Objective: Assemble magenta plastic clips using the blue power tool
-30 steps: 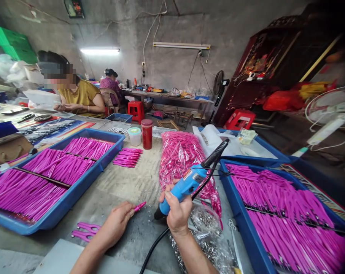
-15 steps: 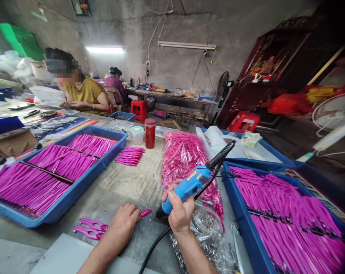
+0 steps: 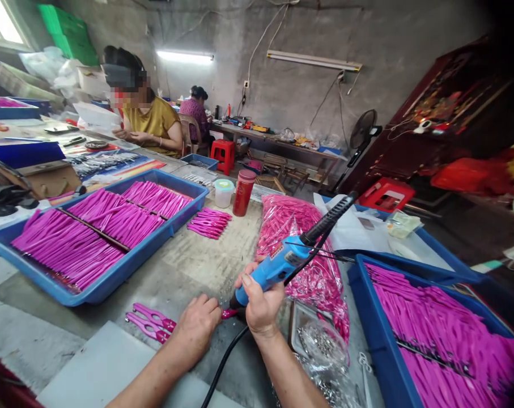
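Observation:
In my right hand (image 3: 263,303) is a blue electric screwdriver (image 3: 277,263), held tilted with its black cord running down toward me. Its dark nose meets the pink tip of a plier-like tool (image 3: 229,313) on the table. My left hand (image 3: 199,324) is closed over that tool and presses it down, hiding its middle. Pink handles (image 3: 151,323) with shiny ends stick out left of my wrist; whether they all belong to the held piece I cannot tell. Small bright bits lie around the screwdriver's nose.
A blue tray (image 3: 184,207) of pink handles stands left, another blue tray (image 3: 361,317) right. Between them are a small pink pile (image 3: 209,222), a red tumbler (image 3: 243,194), a bag of pink parts (image 3: 282,218) and bagged metal parts (image 3: 322,343). A co-worker (image 3: 154,124) sits across at left.
The view has swung left, so things sit farther right. The screwdriver's nose, apart from the pink tip before, has come over onto it. My left hand keeps its hold.

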Available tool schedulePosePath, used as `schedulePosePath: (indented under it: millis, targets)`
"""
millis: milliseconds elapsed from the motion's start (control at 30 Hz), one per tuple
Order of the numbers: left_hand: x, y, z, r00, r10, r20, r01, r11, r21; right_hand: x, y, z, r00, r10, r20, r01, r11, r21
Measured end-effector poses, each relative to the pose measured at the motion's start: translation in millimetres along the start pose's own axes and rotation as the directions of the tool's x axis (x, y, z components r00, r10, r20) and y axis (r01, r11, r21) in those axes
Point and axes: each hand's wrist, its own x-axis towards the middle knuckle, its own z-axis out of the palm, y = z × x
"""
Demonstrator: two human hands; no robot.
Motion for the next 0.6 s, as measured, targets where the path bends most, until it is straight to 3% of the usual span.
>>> schedulePosePath:
  millis: [600]
  targets:
    - [-1.9,2.0,5.7,1.000,-0.021,-0.003,0.021,1.000,-0.022,-3.6,10.6,-0.2,0.999,0.009,0.036,-0.008,1.000,-0.010]
